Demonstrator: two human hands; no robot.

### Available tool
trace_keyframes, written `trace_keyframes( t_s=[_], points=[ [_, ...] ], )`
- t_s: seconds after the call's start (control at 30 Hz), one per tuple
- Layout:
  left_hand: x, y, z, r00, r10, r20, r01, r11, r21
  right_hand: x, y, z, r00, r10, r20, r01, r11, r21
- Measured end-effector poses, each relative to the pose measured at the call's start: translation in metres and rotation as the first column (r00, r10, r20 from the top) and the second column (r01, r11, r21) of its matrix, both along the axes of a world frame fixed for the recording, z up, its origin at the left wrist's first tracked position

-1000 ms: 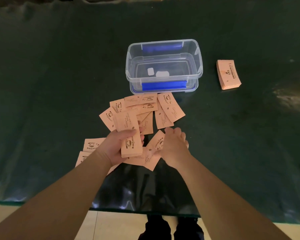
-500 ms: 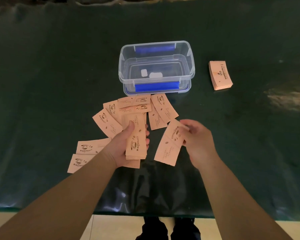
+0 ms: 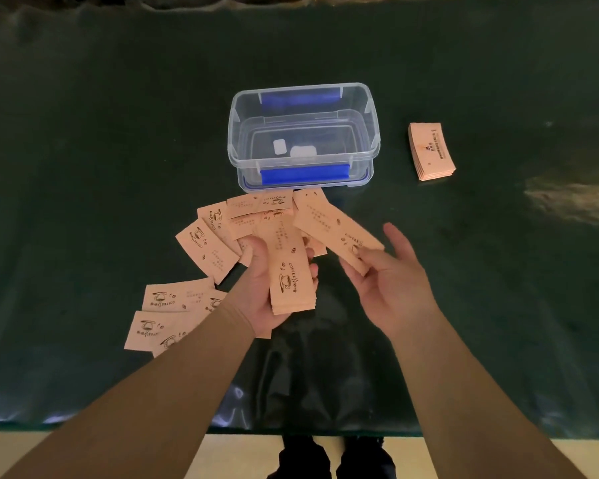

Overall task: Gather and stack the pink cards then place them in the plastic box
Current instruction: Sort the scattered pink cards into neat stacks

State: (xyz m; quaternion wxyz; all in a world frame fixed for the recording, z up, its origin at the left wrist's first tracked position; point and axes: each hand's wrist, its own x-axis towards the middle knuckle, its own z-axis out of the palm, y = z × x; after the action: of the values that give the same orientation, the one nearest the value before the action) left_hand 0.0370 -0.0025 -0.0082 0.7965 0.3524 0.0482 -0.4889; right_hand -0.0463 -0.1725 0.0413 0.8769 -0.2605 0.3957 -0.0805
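My left hand (image 3: 261,288) grips a small stack of pink cards (image 3: 289,271) printed with a coffee cup, held upright above the table. My right hand (image 3: 391,281) pinches a single pink card (image 3: 336,229) by its near end, tilted toward the stack and close to its right side. Several loose pink cards (image 3: 208,248) lie fanned on the dark table between my hands and the clear plastic box (image 3: 305,136); more lie near my left forearm (image 3: 173,299). The box stands open with blue clips, holding no cards.
A neat stack of pink cards (image 3: 431,152) lies to the right of the box. The dark green table covering (image 3: 83,167) stretches wide on both sides. Its front edge (image 3: 291,432) runs just under my forearms, with pale floor and dark shoes below.
My right hand picked a card off the table and has carried it up and left toward the stack. The left hand has raised its stack slightly.
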Motion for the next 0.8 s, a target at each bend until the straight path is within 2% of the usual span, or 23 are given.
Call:
trace_keyframes(
  t_s=[0.07,0.13,0.2,0.23,0.33,0.43,0.53,0.57,0.6,0.67,0.7,0.8],
  points=[
    [-0.001,-0.002,0.0,0.999,0.008,0.045,-0.009,0.999,0.032,-0.004,0.015,-0.005,0.997,0.064,0.035,-0.063,0.998,-0.021],
    [-0.002,-0.004,0.0,0.997,0.02,0.07,-0.023,0.999,0.043,-0.006,0.036,-0.01,0.978,0.186,-0.092,-0.202,0.952,-0.228],
    [0.0,-0.003,0.003,0.998,0.026,0.058,-0.033,0.992,0.118,-0.004,0.053,-0.018,0.92,0.282,-0.271,-0.38,0.808,-0.451],
    [0.002,0.001,0.002,0.998,0.027,0.049,-0.035,0.985,0.168,-0.003,0.057,-0.023,0.896,0.311,-0.317,-0.437,0.744,-0.505],
    [0.006,0.013,-0.003,1.0,0.007,0.009,-0.009,0.97,0.241,0.004,0.057,-0.029,0.835,0.359,-0.418,-0.55,0.585,-0.596],
    [0.009,0.019,-0.008,0.994,0.093,-0.054,-0.078,0.969,0.236,0.015,0.052,-0.032,0.736,0.402,-0.544,-0.668,0.303,-0.68],
    [0.013,0.021,-0.009,0.989,0.121,-0.088,-0.1,0.972,0.212,0.024,0.051,-0.036,0.664,0.493,-0.562,-0.709,0.177,-0.683],
    [0.014,0.021,-0.008,0.988,0.13,-0.086,-0.109,0.969,0.222,0.028,0.048,-0.038,0.672,0.466,-0.575,-0.703,0.157,-0.694],
    [0.014,0.021,-0.008,0.987,0.142,-0.076,-0.119,0.961,0.249,0.033,0.043,-0.042,0.721,0.376,-0.582,-0.668,0.158,-0.727],
    [0.016,0.022,-0.008,0.988,0.148,-0.05,-0.125,0.938,0.322,0.048,0.03,-0.053,0.802,0.115,-0.585,-0.597,0.154,-0.788],
    [0.018,0.021,-0.006,0.989,0.141,-0.042,-0.118,0.931,0.346,0.057,0.023,-0.059,0.793,0.032,-0.608,-0.607,0.121,-0.785],
    [0.021,0.019,-0.005,0.99,0.14,-0.028,-0.12,0.919,0.375,0.081,0.013,-0.073,0.665,-0.047,-0.746,-0.747,-0.045,-0.663]
  ],
)
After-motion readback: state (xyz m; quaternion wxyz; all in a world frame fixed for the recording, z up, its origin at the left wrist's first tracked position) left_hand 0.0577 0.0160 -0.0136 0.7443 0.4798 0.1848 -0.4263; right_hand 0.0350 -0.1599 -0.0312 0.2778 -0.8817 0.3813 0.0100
